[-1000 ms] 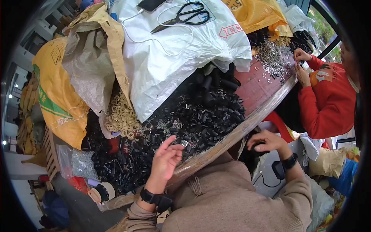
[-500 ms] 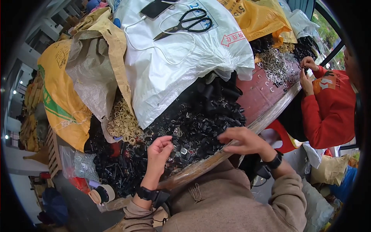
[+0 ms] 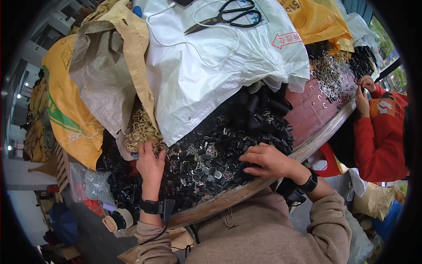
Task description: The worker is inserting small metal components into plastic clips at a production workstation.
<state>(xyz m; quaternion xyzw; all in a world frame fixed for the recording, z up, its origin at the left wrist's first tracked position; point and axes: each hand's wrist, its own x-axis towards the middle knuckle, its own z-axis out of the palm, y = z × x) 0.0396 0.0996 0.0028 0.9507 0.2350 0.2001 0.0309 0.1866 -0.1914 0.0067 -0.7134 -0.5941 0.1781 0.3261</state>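
Left hand (image 3: 150,166) was at small beige plastic-looking loops (image 3: 142,127), left; right hand (image 3: 269,161) was over small black block-like pieces (image 3: 233,166), right. Each grip was half-curled, contents indiscernible. Loops seemed light, stiff, best pinched by rims.

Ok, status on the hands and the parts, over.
Left hand at the tan pieces. Right hand over the black parts. White sack lying just beyond them.

- Your left hand (image 3: 150,167) is in at the tan rings (image 3: 143,128), and whatever it touches is hidden!
- Your right hand (image 3: 269,162), by the table's near edge (image 3: 228,201), covers black pieces (image 3: 237,144).
- Dark device (image 3: 183,2) cut off up top!
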